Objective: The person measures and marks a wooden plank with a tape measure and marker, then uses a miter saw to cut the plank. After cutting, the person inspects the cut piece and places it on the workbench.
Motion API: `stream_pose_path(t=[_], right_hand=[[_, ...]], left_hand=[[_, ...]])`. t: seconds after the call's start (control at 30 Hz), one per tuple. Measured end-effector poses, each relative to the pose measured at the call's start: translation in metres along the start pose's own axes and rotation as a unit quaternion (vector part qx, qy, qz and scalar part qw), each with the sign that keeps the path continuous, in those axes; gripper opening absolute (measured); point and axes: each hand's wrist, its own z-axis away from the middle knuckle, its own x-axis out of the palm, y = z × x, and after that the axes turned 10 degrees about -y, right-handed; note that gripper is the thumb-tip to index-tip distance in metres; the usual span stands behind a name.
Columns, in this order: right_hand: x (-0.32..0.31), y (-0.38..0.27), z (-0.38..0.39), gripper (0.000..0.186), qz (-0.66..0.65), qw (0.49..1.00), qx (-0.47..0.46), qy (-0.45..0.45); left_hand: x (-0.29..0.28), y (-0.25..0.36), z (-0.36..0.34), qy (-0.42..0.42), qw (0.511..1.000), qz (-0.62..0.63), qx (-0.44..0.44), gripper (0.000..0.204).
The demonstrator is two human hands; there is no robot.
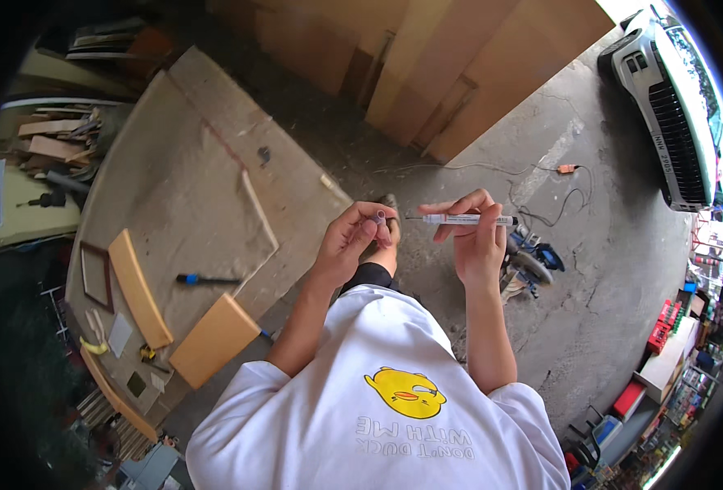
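Left hand: raised in front of the chest, fingers curled tight around a small pale cap, which pokes out at the fingertips.
Right hand: raised beside the left, fingers pinched closed on a marker.
Marker: white barrel, held level, its thin tip pointing left toward the cap; tip and cap are near but apart.
Counter: a worn board to the left of the person, well apart from both hands.
On the counter: a blue-handled tool, 1 thin wood strip, 2 tan wood pieces, a small frame.
Floor: grey concrete, with a circular saw just behind the right hand and a cord trailing past it.
Far right: a white car.
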Motion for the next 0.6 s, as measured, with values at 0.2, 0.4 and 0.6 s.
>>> stream_pose_path(t=[0.2, 0.4, 0.6], right_hand=[[-0.059, -0.030, -0.103, 0.053, 0.044, 0.999, 0.025, -0.022], [-0.100, -0.033, -0.187, 0.044, 0.013, 0.998, 0.041, -0.050], [-0.122, -0.030, -0.268, 0.033, 0.142, 0.973, 0.095, -0.155]], left_hand=[[-0.001, 0.009, -0.126, -0.028, 0.999, -0.030, -0.006, 0.028], [-0.015, 0.016, -0.211, -0.022, 0.999, -0.024, -0.018, 0.027], [-0.039, 0.028, -0.271, 0.022, 0.994, -0.095, -0.050, 0.027]])
